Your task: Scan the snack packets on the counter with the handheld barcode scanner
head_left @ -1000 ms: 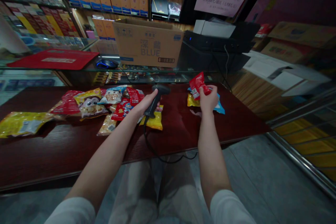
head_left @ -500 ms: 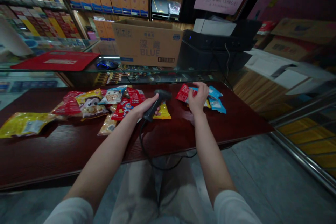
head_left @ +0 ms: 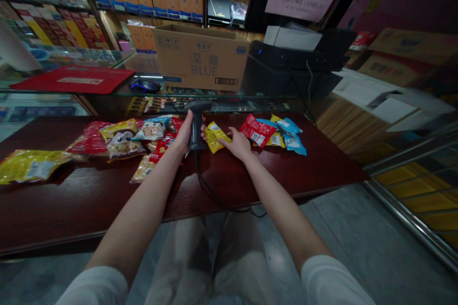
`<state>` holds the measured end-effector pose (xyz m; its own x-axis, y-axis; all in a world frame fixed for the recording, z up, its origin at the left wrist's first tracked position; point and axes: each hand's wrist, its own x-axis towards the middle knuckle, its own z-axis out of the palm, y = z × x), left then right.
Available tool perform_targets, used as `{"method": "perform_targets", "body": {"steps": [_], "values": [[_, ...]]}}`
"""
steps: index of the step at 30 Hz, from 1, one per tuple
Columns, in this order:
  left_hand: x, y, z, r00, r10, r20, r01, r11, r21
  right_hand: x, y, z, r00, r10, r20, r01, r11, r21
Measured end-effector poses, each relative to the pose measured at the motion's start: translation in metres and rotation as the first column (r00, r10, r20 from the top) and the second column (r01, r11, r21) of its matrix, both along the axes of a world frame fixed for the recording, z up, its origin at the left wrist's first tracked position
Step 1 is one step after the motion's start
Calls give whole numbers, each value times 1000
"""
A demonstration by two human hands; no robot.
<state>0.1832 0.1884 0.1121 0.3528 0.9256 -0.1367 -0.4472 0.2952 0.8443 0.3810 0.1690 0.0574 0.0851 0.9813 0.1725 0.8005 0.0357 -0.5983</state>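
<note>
My left hand (head_left: pixel 183 134) grips a black corded barcode scanner (head_left: pixel 196 126), held upright with its head at the far side. My right hand (head_left: pixel 238 146) lies flat, its fingertips on a yellow snack bag (head_left: pixel 214 137) just beside the scanner. To the right of that hand are a red snack bag (head_left: pixel 258 131) and blue snack bags (head_left: pixel 290 136). Left of the scanner, several printed snack packets (head_left: pixel 123 142) overlap in a loose heap. A long yellow bag (head_left: pixel 32 166) lies at the far left.
Everything lies on a dark red wooden counter (head_left: pixel 89 200). The scanner's black cable (head_left: pixel 207 188) trails over its front edge. Behind stands a glass case holding a cardboard box (head_left: pixel 202 59), a computer mouse (head_left: pixel 145 86), a red mat (head_left: pixel 71 80) and a black printer (head_left: pixel 293 52).
My right hand has moved left from the red and blue bags onto the yellow bag, which now sits farther back and left. My left hand has carried the scanner left and turned it upright.
</note>
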Motion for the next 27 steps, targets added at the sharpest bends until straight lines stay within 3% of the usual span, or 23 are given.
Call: {"method": "perform_targets", "body": {"steps": [3,6,9,13,17,21,27], "values": [[-4,5,-4,999,44,20,-44,999,8,-3,4,1,999,16,45,-12,996,-90],[-2,6,-7,999,47,25,-48,999,17,11,11,0,998,6,-68,-13,994,-107],[1,3,-6,999,43,21,-44,999,17,34,17,-3,968,-61,-242,79,995,64],[6,-4,0,1000,-15,18,14,1000,9,57,17,0,904,-112,-413,268,900,344],[13,-12,1,997,-76,-11,77,996,38,60,13,3,929,-159,-333,305,840,449],[24,-18,-7,991,-121,-57,125,989,77,50,12,-2,957,-141,-255,251,841,479],[34,-24,-17,975,-198,-102,212,966,147,44,13,-4,953,-165,-256,272,839,471]]}}
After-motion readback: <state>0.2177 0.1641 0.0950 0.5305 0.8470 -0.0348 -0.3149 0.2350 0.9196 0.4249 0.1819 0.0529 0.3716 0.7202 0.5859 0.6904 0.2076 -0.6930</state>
